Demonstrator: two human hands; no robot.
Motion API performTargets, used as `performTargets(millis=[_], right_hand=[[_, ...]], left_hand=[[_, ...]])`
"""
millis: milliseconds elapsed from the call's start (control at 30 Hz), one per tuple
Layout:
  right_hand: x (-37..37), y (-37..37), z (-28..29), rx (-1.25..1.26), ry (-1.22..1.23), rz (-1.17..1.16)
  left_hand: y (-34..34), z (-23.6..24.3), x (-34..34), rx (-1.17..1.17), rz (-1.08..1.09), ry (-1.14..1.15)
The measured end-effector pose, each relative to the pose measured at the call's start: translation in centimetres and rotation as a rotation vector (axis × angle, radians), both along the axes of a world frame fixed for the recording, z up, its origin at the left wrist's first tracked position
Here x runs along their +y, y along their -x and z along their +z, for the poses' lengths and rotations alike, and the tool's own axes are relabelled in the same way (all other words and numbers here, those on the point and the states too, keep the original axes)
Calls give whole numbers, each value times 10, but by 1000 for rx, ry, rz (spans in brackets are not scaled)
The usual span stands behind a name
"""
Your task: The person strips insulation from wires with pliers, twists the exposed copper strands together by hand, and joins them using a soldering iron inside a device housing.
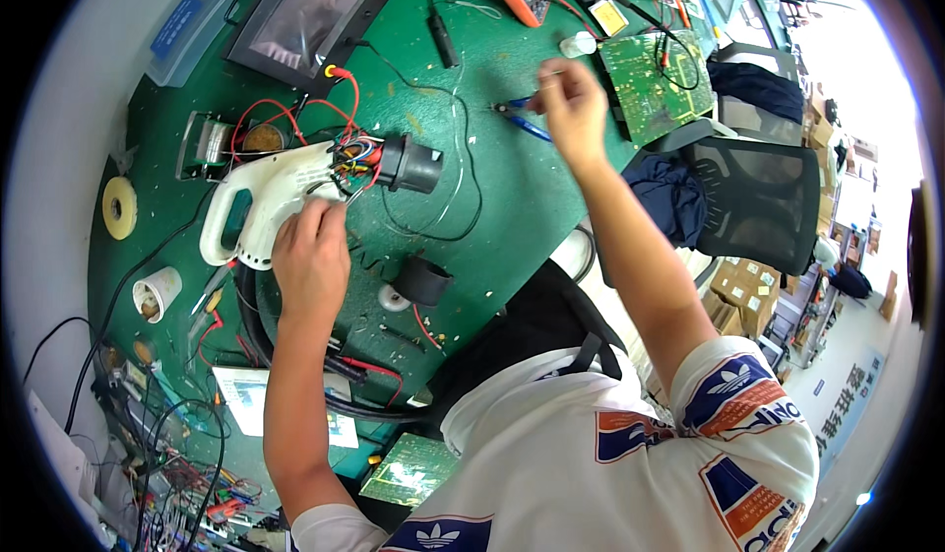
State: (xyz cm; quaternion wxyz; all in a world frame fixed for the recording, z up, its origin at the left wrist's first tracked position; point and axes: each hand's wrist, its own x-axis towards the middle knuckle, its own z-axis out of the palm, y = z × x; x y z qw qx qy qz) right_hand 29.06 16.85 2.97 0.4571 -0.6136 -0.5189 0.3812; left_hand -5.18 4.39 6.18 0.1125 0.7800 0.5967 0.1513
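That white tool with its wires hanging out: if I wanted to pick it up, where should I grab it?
Probably by the looped handle at the left end of the white tool. It lies flat with the handle opening clear, so come from the left edge of the table. The left hand rests on the body's near side, and loose wires spill from the right end.

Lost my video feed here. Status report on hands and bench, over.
Left hand resting on opened white tool housing. Right hand raised, gripping blue-handled pliers. Loose wires and black cylinder nearby.

Bare green mat between hands, thin wire across.
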Motion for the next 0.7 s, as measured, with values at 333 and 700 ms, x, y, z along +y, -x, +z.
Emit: performTargets(millis=[333, 700], right_hand=[[9, -81, -9, 64, 7, -261], [53, -115, -8, 277, 96, -405]], left_hand=[[2, -3, -4, -43, -42, 55], [7, 7, 7, -40, -82, 57]])
